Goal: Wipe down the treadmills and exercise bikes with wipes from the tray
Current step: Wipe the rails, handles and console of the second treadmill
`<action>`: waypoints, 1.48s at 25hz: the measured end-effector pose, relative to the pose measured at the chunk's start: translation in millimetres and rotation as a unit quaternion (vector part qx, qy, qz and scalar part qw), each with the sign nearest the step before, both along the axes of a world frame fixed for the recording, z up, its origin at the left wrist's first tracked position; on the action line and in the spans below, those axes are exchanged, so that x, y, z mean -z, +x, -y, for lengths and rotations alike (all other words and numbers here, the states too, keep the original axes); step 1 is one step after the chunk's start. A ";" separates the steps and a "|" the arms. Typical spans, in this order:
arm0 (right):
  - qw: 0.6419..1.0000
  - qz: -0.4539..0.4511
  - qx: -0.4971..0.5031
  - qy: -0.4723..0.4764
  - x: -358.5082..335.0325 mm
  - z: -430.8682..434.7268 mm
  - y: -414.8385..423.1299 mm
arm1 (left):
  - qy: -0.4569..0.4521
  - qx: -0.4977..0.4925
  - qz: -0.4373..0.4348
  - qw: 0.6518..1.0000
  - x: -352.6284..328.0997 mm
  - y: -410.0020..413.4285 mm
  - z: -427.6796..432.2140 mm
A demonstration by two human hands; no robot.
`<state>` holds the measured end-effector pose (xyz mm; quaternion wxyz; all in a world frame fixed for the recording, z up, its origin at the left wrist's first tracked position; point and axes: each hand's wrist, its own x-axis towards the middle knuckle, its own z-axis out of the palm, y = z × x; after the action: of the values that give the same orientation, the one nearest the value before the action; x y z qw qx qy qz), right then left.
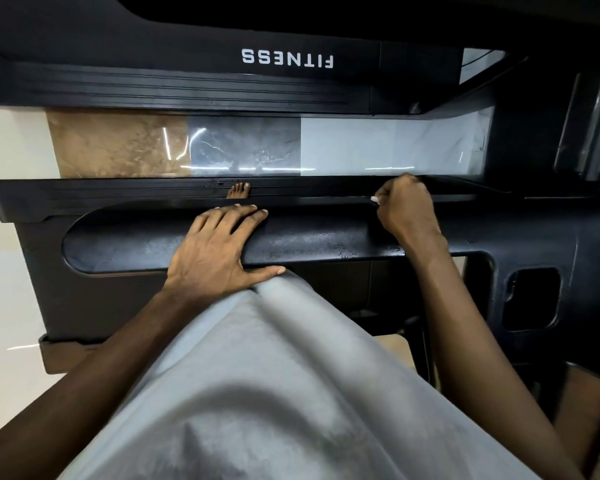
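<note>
- Treadmill (pixel 94 299): fills mid-frame; its side rail (pixel 118 195) runs left to right across the picture.
- Left hand (pixel 219 247): centre, flat with straight fingers, pressing the black ledge (pixel 326 240).
- Right hand (pixel 407 211): right of centre, on the rail, fist curled round the wipe; most of the rail lies to its left.
- Wipe (pixel 374 200): only a white corner shows.

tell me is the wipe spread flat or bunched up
Bunched up: only a white corner of the wipe pokes from the curled right hand.
</note>
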<state>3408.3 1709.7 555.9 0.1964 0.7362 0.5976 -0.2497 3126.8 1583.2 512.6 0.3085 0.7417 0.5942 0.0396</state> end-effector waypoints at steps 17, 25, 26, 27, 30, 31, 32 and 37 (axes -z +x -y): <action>0.956 -0.200 0.045 0.209 -34.6 126.7 -6.7 | 0.009 0.052 0.020 0.998 -2.0 31.8 -12.7; 0.963 -0.166 0.059 0.204 -40.3 118.8 20.2 | 0.017 0.058 0.012 0.998 1.0 59.2 -18.2; 0.962 -0.159 0.072 0.209 -40.8 111.8 27.9 | 0.014 0.061 0.010 0.998 1.1 61.7 -19.4; 0.963 -0.146 0.084 0.209 -40.5 102.9 34.9 | 0.012 0.064 0.007 0.998 1.3 64.5 -21.2; 0.975 -0.125 0.069 0.173 -31.5 73.5 38.0 | 0.003 0.071 0.005 0.997 0.8 71.3 -24.9; 0.980 -0.120 0.047 0.154 -26.2 62.0 34.0 | 0.002 0.071 0.005 0.997 0.6 72.4 -26.1; 0.985 -0.113 0.025 0.131 -21.0 49.3 30.4 | 0.000 0.072 0.004 0.997 0.2 72.7 -27.2; 0.985 -0.128 -0.022 -0.112 5.6 -23.7 15.3 | -0.006 0.071 0.006 0.997 1.4 73.2 -28.7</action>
<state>3423.6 1733.3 550.3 0.2045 0.6581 0.6023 -0.4029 3200.0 1611.9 511.1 0.3187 0.7799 0.5384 0.0189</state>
